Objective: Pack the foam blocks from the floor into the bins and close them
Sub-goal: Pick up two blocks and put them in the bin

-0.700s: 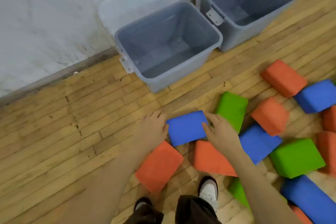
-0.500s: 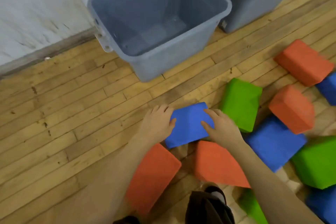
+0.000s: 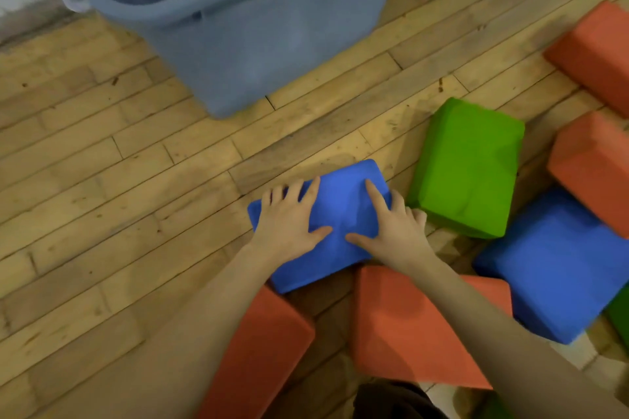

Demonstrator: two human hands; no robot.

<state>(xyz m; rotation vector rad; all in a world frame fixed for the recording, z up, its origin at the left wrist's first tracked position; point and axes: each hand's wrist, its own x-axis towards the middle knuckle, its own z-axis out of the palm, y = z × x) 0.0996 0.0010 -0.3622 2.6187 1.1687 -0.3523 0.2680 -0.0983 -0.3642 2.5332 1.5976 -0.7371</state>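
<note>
Both hands, the left hand point(image 3: 289, 221) and right hand point(image 3: 391, 228), grasped the blue block point(image 3: 340, 211) by its sides; next, lift it into the far bin point(image 3: 272, 44).

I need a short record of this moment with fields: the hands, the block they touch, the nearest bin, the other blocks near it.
left hand: on the blue block, fingers over its left edge
right hand: on the same block, fingers over its right edge
blue block: lies on the floor, near end over two orange blocks
bin: open, just beyond the block
green block: right of the blue block
</note>
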